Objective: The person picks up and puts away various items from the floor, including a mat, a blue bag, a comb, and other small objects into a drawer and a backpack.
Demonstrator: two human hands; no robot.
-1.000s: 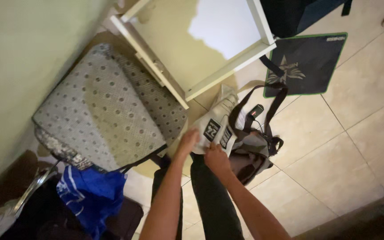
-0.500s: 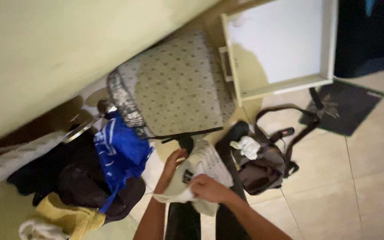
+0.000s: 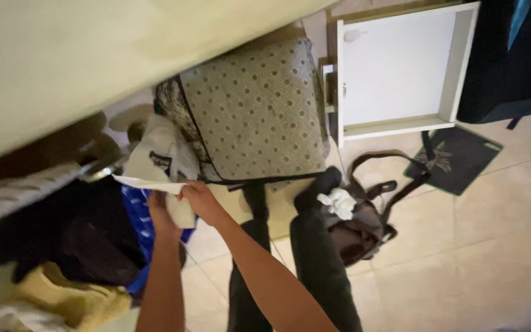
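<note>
We hold a white garment (image 3: pixel 155 161) up with both hands. Our left hand (image 3: pixel 160 206) and right hand (image 3: pixel 199 198) each keep a closed grip on its lower edge, above the blue cloth (image 3: pixel 137 212).

The pale folded garment (image 3: pixel 158 161) is soft, matt cloth with a dark printed patch. The grey dotted cushion (image 3: pixel 253 110) has a woven, slightly rough cover. The white drawer (image 3: pixel 401 67) looks like smooth painted board. The beige floor tiles (image 3: pixel 480 246) are smooth with a faint sheen. The brown strapped bag (image 3: pixel 357 227) is matt fabric; the blue garment (image 3: pixel 139 221) is slightly shiny cloth.
</note>
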